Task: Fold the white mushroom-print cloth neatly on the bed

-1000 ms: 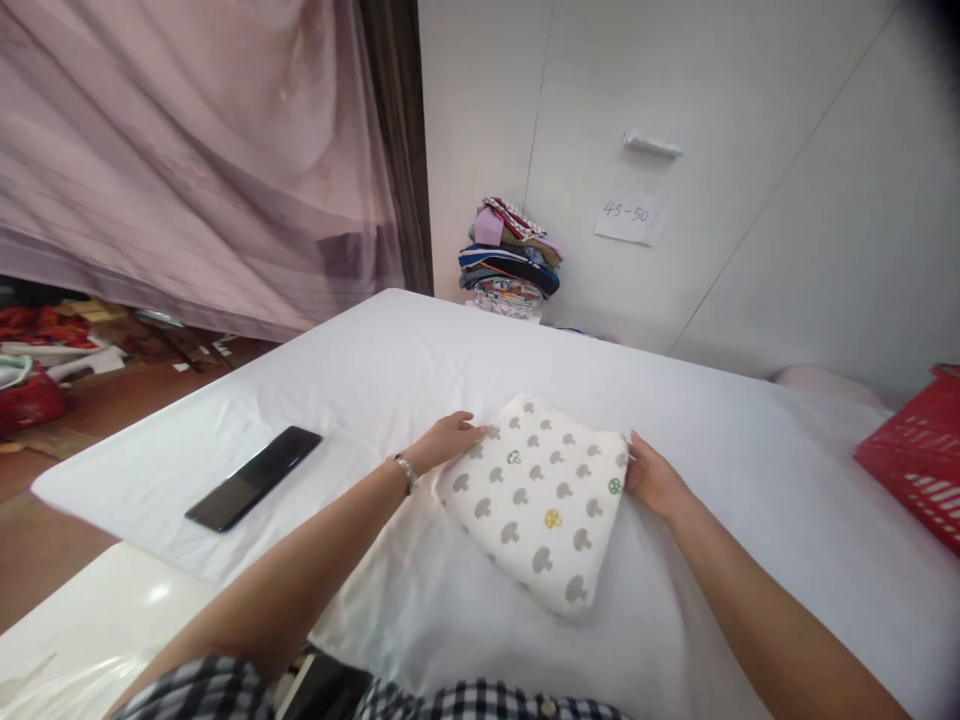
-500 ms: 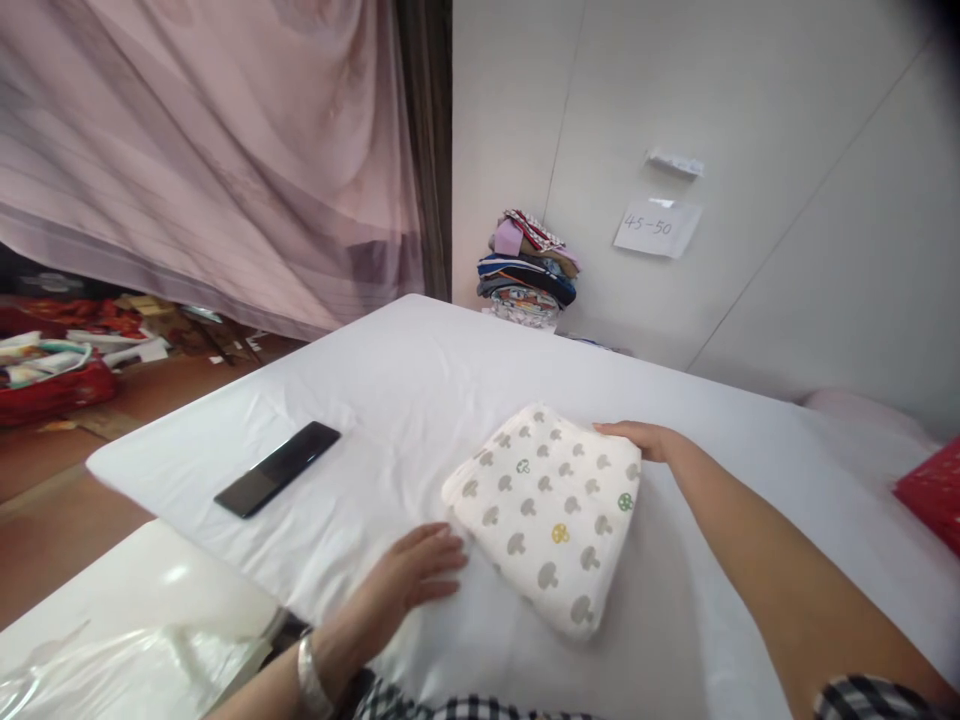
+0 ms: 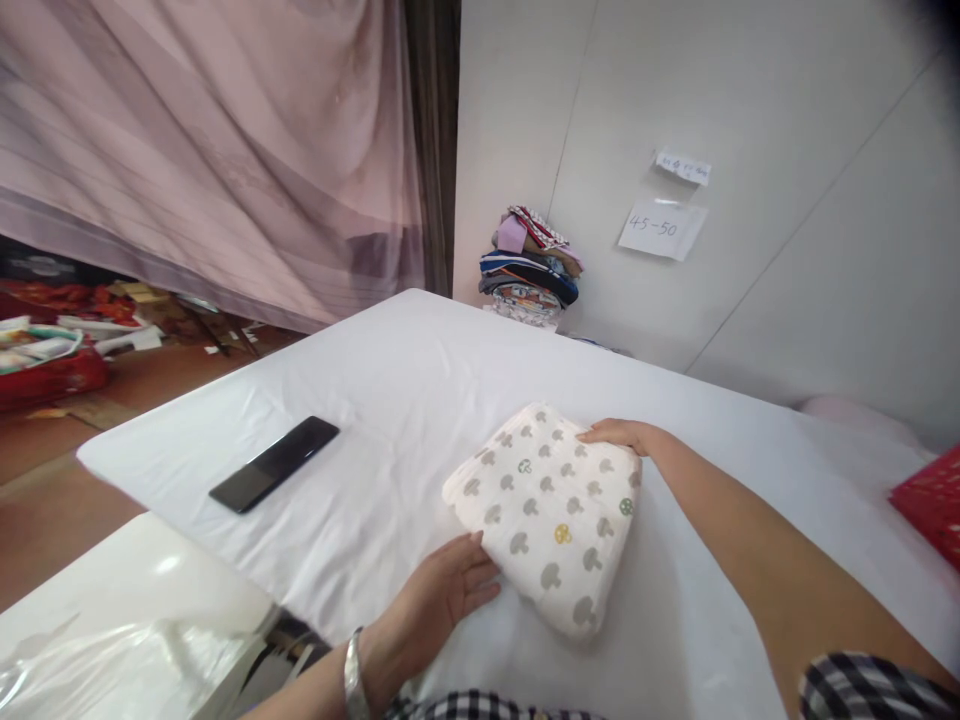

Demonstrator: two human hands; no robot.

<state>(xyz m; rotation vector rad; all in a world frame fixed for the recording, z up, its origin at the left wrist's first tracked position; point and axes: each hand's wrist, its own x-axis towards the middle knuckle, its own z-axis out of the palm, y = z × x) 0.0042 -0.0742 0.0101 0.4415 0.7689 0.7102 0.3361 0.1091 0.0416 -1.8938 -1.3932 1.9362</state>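
A folded white cloth [image 3: 544, 510] printed with grey, green and yellow mushrooms lies on the white-covered surface in front of me. My left hand [image 3: 454, 583] is at its near left edge, fingers stretched out and fingertips at the border of the fabric. A silver bangle circles that wrist. At the far right corner, my right hand [image 3: 619, 436] rests over the cloth with its fingers extended along the top; some of its fingers are partly hidden. Neither hand lifts the cloth.
A black phone [image 3: 275, 464] lies to the left on the white sheet [image 3: 405, 370]. Folded clothes [image 3: 529, 262] are stacked against the wall at the back. A red item [image 3: 930, 505] sits at the right edge, and clear plastic [image 3: 127, 670] lies at lower left.
My left hand has moved right to the cloth's near edge. My right hand has shifted slightly left, its fingers now over the far corner. The cloth stays in place.
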